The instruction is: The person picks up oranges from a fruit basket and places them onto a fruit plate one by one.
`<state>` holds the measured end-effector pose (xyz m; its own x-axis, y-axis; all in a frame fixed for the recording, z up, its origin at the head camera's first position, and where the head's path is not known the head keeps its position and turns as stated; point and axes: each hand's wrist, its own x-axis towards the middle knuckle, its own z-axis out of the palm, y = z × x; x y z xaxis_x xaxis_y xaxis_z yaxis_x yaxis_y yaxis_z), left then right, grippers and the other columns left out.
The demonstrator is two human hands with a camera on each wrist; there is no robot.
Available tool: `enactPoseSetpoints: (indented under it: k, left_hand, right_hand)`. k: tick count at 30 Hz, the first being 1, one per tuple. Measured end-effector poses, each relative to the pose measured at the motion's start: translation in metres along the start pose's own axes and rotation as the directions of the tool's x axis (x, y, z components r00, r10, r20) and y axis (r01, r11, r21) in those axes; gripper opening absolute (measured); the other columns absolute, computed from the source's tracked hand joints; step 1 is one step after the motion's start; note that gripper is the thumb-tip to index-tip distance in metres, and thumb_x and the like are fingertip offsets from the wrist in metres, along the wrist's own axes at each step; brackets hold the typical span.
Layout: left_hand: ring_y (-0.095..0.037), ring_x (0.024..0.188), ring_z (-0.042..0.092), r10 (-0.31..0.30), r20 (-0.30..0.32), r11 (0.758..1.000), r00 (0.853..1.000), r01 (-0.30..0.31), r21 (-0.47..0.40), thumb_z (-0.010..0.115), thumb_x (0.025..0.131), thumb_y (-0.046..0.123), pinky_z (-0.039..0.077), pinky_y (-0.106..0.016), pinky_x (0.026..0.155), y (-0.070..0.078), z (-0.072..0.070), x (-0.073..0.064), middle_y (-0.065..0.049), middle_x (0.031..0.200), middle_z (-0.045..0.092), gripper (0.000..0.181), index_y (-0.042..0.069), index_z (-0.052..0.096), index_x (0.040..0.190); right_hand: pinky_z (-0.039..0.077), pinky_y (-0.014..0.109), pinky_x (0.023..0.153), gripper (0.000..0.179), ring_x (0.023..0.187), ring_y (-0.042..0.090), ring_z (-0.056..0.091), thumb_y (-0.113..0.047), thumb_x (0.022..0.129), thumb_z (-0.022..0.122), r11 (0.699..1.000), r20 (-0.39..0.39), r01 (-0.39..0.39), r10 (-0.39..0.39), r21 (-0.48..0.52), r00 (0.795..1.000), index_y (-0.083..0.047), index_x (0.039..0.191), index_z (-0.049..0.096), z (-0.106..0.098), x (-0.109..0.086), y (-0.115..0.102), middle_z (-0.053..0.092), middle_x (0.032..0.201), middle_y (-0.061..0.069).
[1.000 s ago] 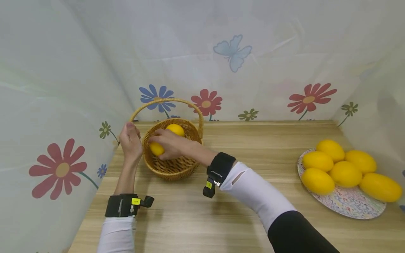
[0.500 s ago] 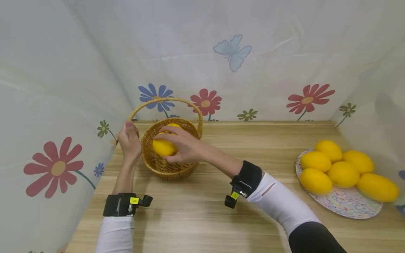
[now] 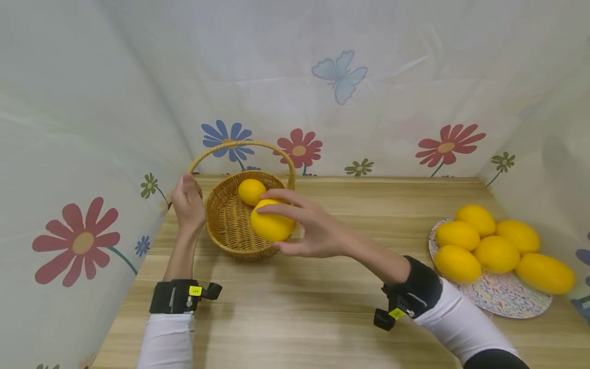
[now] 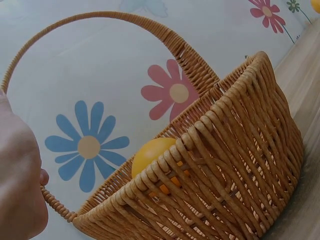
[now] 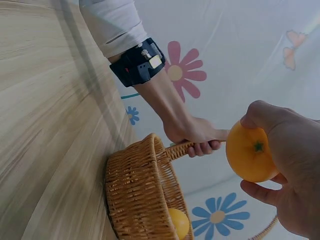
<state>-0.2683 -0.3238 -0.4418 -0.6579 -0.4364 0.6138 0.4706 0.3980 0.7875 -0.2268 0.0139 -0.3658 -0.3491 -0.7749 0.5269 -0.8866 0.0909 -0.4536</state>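
My left hand (image 3: 190,207) grips the left side of the handle of a round wicker basket (image 3: 232,225), which stands on the table. Over the basket's right rim, my right hand (image 3: 318,228) holds an orange (image 3: 271,224) between thumb and fingers. In the right wrist view that orange (image 5: 248,159) looks round, with a green star-shaped stem end. A second orange (image 3: 251,191) lies at the back inside the basket. Through the left wrist view it shows as a yellow-orange dome (image 4: 152,154) above the woven rim.
To the right, a speckled plate (image 3: 513,296) bears several yellow-orange fruits (image 3: 497,254). The wooden table (image 3: 295,318) meets a white sheet (image 3: 392,102) printed with flowers and a butterfly at the back and sides.
My right hand has lifted the orange from inside the basket and carried it rightward to the right rim. The left hand has kept its grip on the handle.
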Motion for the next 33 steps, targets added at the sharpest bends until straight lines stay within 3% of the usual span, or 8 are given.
enactPoseSetpoints:
  k: [9,16,20,25,27,30,33]
  left_hand:
    - [-0.004,0.056,0.031,-0.02,-0.01,1.0,1.0,0.02,-0.017,0.045,0.106,0.086,0.024,-0.02,0.054,0.001,0.002,-0.002,0.014,0.063,0.04,0.065,0.027,0.046,0.077]
    - [-0.003,0.056,0.03,-0.02,0.004,0.999,1.0,0.02,-0.032,0.045,0.106,0.086,0.023,-0.02,0.053,0.002,0.001,-0.003,0.015,0.063,0.04,0.061,0.031,0.045,0.08]
    - [-0.004,0.055,0.027,-0.028,0.017,0.999,0.999,0.028,-0.032,0.044,0.105,0.086,0.021,-0.021,0.053,0.005,0.0,-0.003,0.014,0.063,0.037,0.062,0.03,0.043,0.081]
    - [-0.004,0.054,0.026,-0.02,0.021,0.999,1.0,0.021,-0.032,0.043,0.104,0.088,0.021,-0.022,0.053,0.007,-0.001,-0.003,0.013,0.062,0.036,0.063,0.029,0.043,0.081]
    - [-0.005,0.054,0.027,-0.015,0.019,0.999,1.0,0.016,-0.035,0.043,0.104,0.088,0.022,-0.021,0.053,0.006,-0.001,-0.003,0.013,0.063,0.037,0.063,0.029,0.044,0.081]
    - [-0.005,0.055,0.028,-0.006,0.016,0.999,1.0,0.007,-0.041,0.044,0.104,0.087,0.023,-0.021,0.054,0.003,-0.001,-0.003,0.013,0.063,0.038,0.062,0.03,0.044,0.081]
    - [-0.004,0.055,0.029,0.0,0.012,0.999,1.0,0.0,-0.043,0.044,0.105,0.087,0.024,-0.02,0.054,0.003,0.0,-0.003,0.014,0.063,0.039,0.061,0.03,0.044,0.08]
  right_hand:
    - [0.065,0.047,0.11,0.078,0.15,0.036,0.057,-0.008,0.081,0.1,0.994,-0.052,-0.006,0.0,-0.113,0.999,-0.016,0.15,0.065,-0.032,-0.06,-0.007,0.055,0.165,0.018]
    - [0.054,0.019,0.116,0.084,0.147,0.029,0.058,0.001,0.076,0.1,0.982,-0.111,-0.087,0.069,-0.167,0.991,-0.015,0.151,0.067,-0.055,-0.114,-0.006,0.056,0.162,0.021]
    - [0.047,0.01,0.117,0.085,0.146,0.023,0.06,0.002,0.073,0.098,0.972,-0.171,-0.133,0.1,-0.194,0.98,-0.014,0.151,0.068,-0.069,-0.142,-0.008,0.059,0.162,0.019]
    - [0.046,0.006,0.114,0.081,0.145,0.013,0.062,0.0,0.069,0.093,0.952,-0.255,-0.184,0.12,-0.243,0.959,-0.01,0.146,0.072,-0.082,-0.174,-0.01,0.064,0.158,0.02]
    - [0.046,0.003,0.108,0.08,0.145,0.005,0.06,-0.001,0.069,0.093,0.935,-0.267,-0.242,0.172,-0.259,0.948,-0.011,0.146,0.072,-0.088,-0.188,-0.013,0.064,0.159,0.018]
    - [0.044,0.003,0.108,0.08,0.146,-0.002,0.055,0.003,0.071,0.095,0.902,-0.289,-0.34,0.262,-0.266,0.921,-0.012,0.146,0.072,-0.1,-0.209,-0.018,0.063,0.161,0.013]
    - [0.038,0.004,0.118,0.085,0.15,-0.005,0.05,0.007,0.067,0.098,0.866,-0.332,-0.423,0.329,-0.268,0.884,-0.014,0.146,0.073,-0.112,-0.229,-0.024,0.062,0.163,0.004]
